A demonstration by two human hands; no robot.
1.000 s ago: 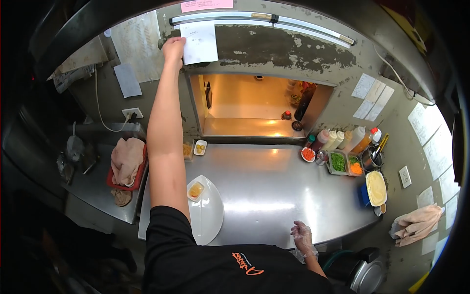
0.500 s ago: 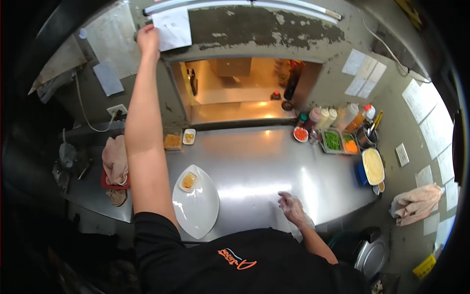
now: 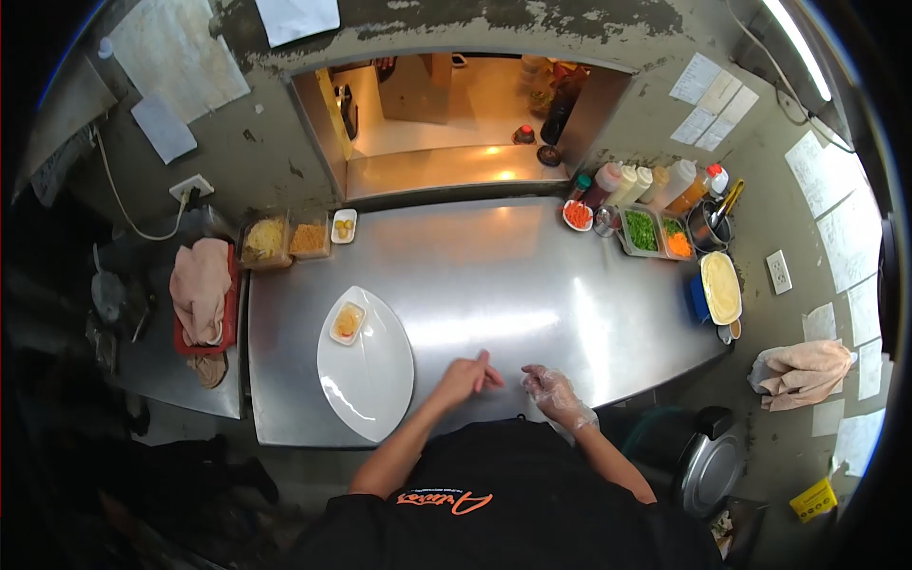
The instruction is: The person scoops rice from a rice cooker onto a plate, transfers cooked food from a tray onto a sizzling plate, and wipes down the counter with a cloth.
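Note:
Over the front of the steel counter [image 3: 494, 285], my bare left hand [image 3: 468, 378] has its fingers partly stretched out and holds nothing. My right hand [image 3: 556, 394], in a clear plastic glove, is a short way to its right, fingers loosely bent and nothing seen in them. The hands are apart. Left of them lies a long white oval plate [image 3: 380, 380]. On its far end sits a small square white dish [image 3: 348, 324] with something yellowish in it.
Food tubs [image 3: 266, 241] and a small white dish [image 3: 344, 226] line the back left. Squeeze bottles [image 3: 608, 180], a tub of chopped greens [image 3: 641, 231] and a yellow-filled container [image 3: 722, 288] stand right. A pass-through window [image 3: 437, 166] opens behind. A pink cloth [image 3: 201, 290] lies left.
My left hand has come down from the paper on the wall to the counter's front, beside my gloved right hand. The head view has tilted downward.

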